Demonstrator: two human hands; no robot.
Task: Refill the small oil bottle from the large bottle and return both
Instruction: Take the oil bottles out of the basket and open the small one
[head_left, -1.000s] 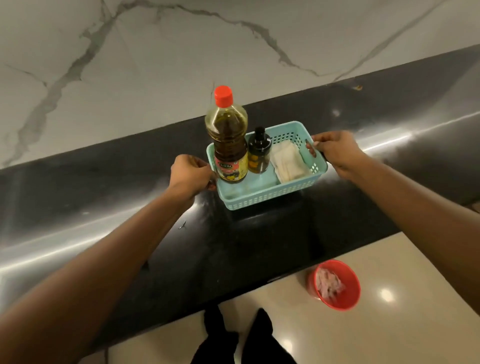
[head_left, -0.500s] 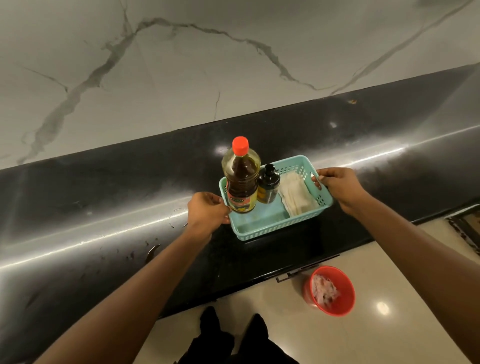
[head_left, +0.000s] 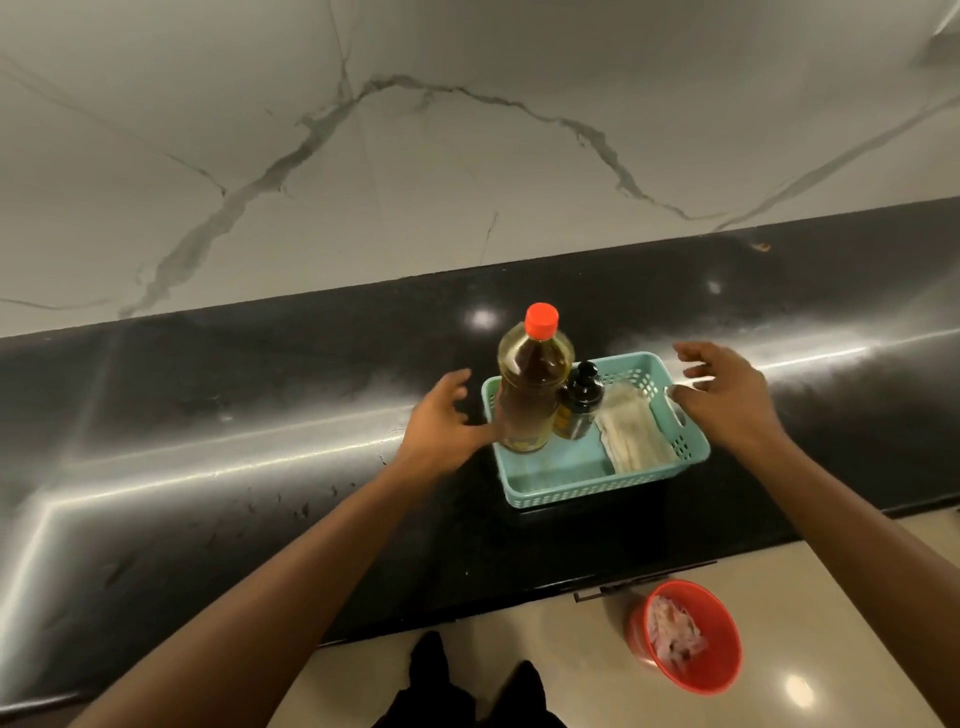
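A turquoise plastic basket (head_left: 561, 486) rests on the black countertop (head_left: 260, 405). Inside it, at the left, stands the large oil bottle (head_left: 530, 389) with a red cap. The small dark bottle (head_left: 577, 402) with a black top stands upright right beside it. A folded white cloth (head_left: 636, 434) lies in the basket's right half. My left hand (head_left: 441, 421) hovers just left of the basket, fingers spread, holding nothing. My right hand (head_left: 727, 400) is open at the basket's right end, its thumb near the rim.
A white marble wall (head_left: 467, 156) rises behind the counter. On the pale floor below the counter edge stands a red bucket (head_left: 691, 636) with pale scraps inside. My dark shoes (head_left: 467, 691) show at the bottom.
Both hands held the basket by its ends and moved it down onto the counter. Now they have let go and opened beside it.
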